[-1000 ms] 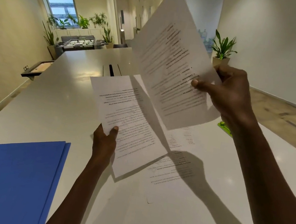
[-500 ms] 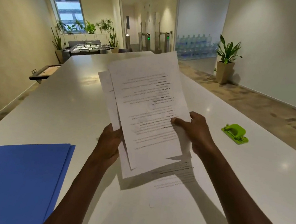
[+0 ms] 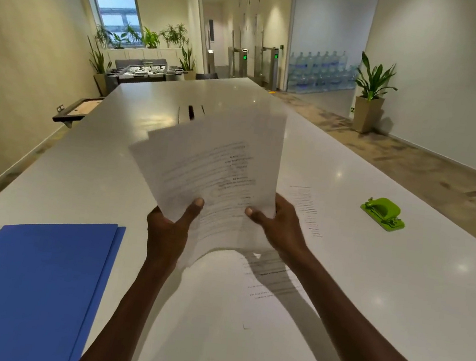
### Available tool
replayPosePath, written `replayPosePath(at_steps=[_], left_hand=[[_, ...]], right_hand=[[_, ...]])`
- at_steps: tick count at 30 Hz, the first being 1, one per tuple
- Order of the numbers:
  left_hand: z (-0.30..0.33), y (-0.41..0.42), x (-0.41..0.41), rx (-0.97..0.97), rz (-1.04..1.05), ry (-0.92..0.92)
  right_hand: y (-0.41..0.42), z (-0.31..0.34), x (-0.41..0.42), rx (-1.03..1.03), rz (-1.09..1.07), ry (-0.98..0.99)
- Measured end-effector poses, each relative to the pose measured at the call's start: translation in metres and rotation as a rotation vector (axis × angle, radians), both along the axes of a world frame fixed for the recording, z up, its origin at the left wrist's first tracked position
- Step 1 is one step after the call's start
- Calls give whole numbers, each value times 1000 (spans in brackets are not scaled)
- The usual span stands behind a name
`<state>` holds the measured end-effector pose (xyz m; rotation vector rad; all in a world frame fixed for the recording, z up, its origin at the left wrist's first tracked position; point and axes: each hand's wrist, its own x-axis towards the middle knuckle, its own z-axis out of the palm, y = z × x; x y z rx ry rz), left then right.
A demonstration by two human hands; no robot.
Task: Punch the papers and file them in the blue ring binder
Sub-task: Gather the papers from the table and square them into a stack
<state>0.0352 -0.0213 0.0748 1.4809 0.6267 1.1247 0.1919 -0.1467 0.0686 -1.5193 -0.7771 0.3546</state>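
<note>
Both hands are gathering the papers (image 3: 216,174) into one stack above the white surface (image 3: 397,292): the left hand (image 3: 168,228) is grasping the lower left edge, thumb on top, and the right hand (image 3: 280,225) is pinching the lower right. At least one more sheet (image 3: 272,278) is lying beneath. The edges look fanned, so squaring seems next, then carrying them to the green punch (image 3: 383,213), well apart on the right; the blue ring binder (image 3: 26,282) is lying closed at the left

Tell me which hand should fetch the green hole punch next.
Right, probably. The green hole punch sits on the table to the right hand's side, while the left hand can keep its grip on the papers.
</note>
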Motion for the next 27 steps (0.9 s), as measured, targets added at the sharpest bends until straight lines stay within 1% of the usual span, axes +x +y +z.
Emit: replayPosePath(at_steps=[3,5,7,9,10,13,14,16,18,21,27], left_hand=[[-18,-2,-2,-52,6,58],[-17,-2,-2,-45,21,79],[-12,1,-1,-23,43,81],[-8,5,-1,-6,70,86],[-7,7,-2,2,80,85],[-6,12,-3,12,88,89],[-6,12,-3,8,88,89],[-8,13,-2,-3,92,88],[-9,15,-2,-11,90,83],[-11,17,-1,-21,88,89],[-13,20,-1,-41,85,76]], right_hand=[[3,-26,-10,-51,85,11],[6,-30,-7,-91,86,1],[7,-25,7,-193,98,5],[5,-21,27,-374,81,-14],[4,-21,38,-494,25,-62],[-4,-24,61,-943,-258,-300],[-8,-24,65,-1021,-345,-336],[-13,-27,72,-1075,-453,-337],[-16,-32,78,-1132,-477,-315],[-17,-36,85,-1205,-440,-288],[-8,-30,93,-1282,-354,-286]])
